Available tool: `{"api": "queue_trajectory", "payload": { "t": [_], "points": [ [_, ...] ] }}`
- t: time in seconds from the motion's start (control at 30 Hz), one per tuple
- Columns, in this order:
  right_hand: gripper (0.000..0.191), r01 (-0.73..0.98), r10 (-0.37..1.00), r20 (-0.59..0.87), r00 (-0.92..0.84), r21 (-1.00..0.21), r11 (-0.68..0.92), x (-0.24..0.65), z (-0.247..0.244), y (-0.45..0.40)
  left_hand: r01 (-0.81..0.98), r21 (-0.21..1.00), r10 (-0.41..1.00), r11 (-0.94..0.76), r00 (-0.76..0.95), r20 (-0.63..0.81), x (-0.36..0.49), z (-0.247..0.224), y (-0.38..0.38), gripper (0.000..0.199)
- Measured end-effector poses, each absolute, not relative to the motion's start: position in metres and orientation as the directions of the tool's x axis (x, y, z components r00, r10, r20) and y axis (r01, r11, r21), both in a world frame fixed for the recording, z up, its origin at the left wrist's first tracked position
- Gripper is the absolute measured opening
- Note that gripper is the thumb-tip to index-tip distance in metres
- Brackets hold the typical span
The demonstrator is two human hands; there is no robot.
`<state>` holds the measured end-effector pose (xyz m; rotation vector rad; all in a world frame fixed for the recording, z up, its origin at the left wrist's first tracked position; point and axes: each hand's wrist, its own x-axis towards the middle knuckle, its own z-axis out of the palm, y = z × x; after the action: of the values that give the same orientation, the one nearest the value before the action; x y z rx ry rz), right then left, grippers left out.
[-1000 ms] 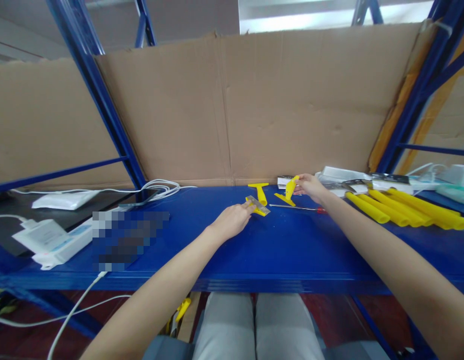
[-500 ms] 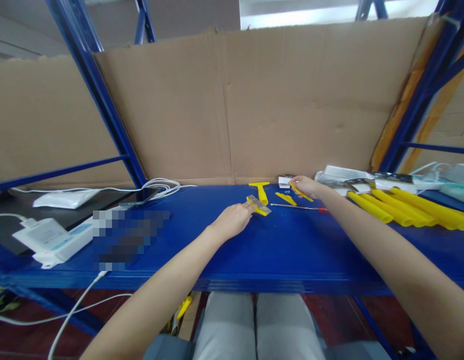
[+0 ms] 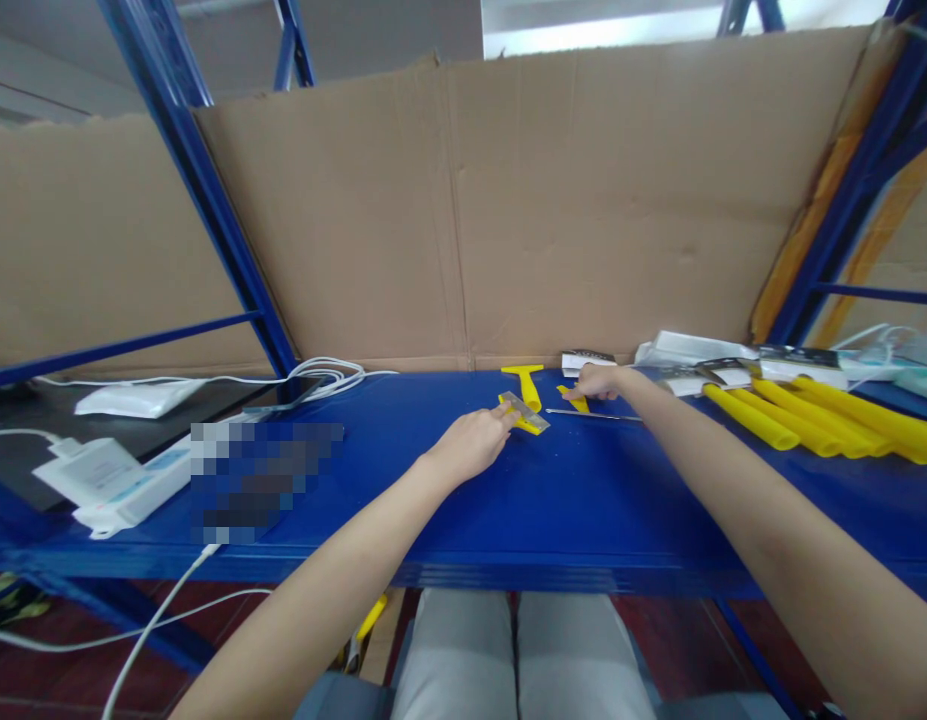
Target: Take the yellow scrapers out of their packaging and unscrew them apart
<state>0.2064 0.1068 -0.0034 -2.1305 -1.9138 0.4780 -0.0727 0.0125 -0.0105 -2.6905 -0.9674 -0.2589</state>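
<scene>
My left hand (image 3: 482, 440) is closed on a flat yellow piece with a metal blade (image 3: 534, 417), near the middle of the blue shelf. Just behind it lies a yellow T-shaped handle (image 3: 531, 388). My right hand (image 3: 596, 382) is over a small yellow piece (image 3: 580, 403), fingers pointing left and touching it; its grip is too small to make out. A thin screwdriver shaft (image 3: 602, 415) lies in front of the right hand.
Several yellow tubes (image 3: 815, 425) lie at the right, with white packets (image 3: 692, 348) behind them. A power strip (image 3: 133, 495), a blurred dark object (image 3: 260, 485) and white cables (image 3: 332, 372) are at the left. Cardboard (image 3: 620, 200) stands behind the shelf.
My right hand has moved left, from the yellow piece it held to the small yellow piece beside it. My left hand keeps its bladed piece. The view has shifted slightly.
</scene>
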Motion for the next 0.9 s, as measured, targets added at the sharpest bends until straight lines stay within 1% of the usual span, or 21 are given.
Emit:
{"api": "queue_trajectory", "payload": {
  "t": [0.2, 0.37, 0.43, 0.57, 0.6, 0.67, 0.77, 0.83, 0.9],
  "points": [
    [0.038, 0.932, 0.99, -0.094, 0.109, -0.337, -0.134, 0.192, -0.014, 0.113, 0.652, -0.195, 0.607, -0.732, 0.755, 0.247, -0.072, -0.011, 0.013, 0.042],
    [0.041, 0.947, 0.993, -0.075, 0.087, -0.303, -0.105, 0.195, -0.006, 0.109, 0.635, -0.191, 0.584, -0.749, 0.768, 0.263, -0.073, -0.013, 0.015, 0.041],
    [0.042, 0.951, 0.997, -0.056, 0.059, -0.3, -0.073, 0.2, -0.001, 0.106, 0.626, -0.19, 0.573, -0.756, 0.774, 0.27, -0.074, -0.014, 0.016, 0.041],
    [0.054, 0.956, 0.991, -0.083, -0.101, -0.285, 0.073, 0.205, 0.004, 0.1, 0.636, -0.195, 0.584, -0.747, 0.767, 0.266, -0.073, -0.014, 0.016, 0.04],
    [0.053, 0.956, 0.987, -0.093, -0.13, -0.276, 0.1, 0.204, 0.004, 0.098, 0.639, -0.196, 0.588, -0.743, 0.765, 0.264, -0.073, -0.014, 0.016, 0.04],
    [0.044, 0.963, 0.985, -0.086, -0.152, -0.237, 0.128, 0.201, 0.005, 0.094, 0.642, -0.197, 0.59, -0.741, 0.763, 0.266, -0.072, -0.014, 0.016, 0.04],
    [0.031, 0.984, 0.99, -0.05, -0.133, -0.122, 0.126, 0.196, 0.006, 0.089, 0.639, -0.195, 0.585, -0.744, 0.764, 0.273, -0.072, -0.014, 0.015, 0.041],
    [0.029, 0.993, 0.995, -0.038, -0.097, -0.069, 0.095, 0.193, 0.005, 0.087, 0.636, -0.196, 0.581, -0.747, 0.767, 0.271, -0.072, -0.013, 0.015, 0.042],
    [0.029, 0.996, 0.997, -0.024, -0.067, -0.053, 0.066, 0.191, 0.003, 0.089, 0.633, -0.2, 0.58, -0.748, 0.769, 0.268, -0.072, -0.013, 0.014, 0.043]
  ]
}}
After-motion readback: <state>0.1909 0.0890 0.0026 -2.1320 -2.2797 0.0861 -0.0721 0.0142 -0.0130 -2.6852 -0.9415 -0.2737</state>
